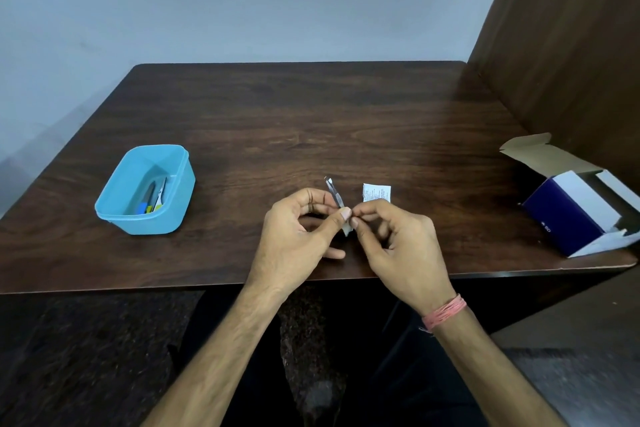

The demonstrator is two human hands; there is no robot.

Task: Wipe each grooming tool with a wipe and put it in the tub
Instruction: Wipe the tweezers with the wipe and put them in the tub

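Observation:
A slim metal grooming tool (334, 193) sticks up and to the left from between my two hands, above the table's near middle. My left hand (298, 239) pinches its lower part between thumb and fingers. My right hand (398, 243) pinches a small white wipe (347, 227) against the tool's lower end. The light blue tub (119, 215) stands on the left of the table, with several tools (154, 199) lying inside it. A torn white wipe wrapper (376, 192) with printed text lies just behind my right hand.
An open blue-and-white cardboard box (575, 218) sits at the table's right edge, its flap raised. A brown wooden panel (568, 45) rises along the right side. The dark wooden table (294, 121) backs onto a pale wall.

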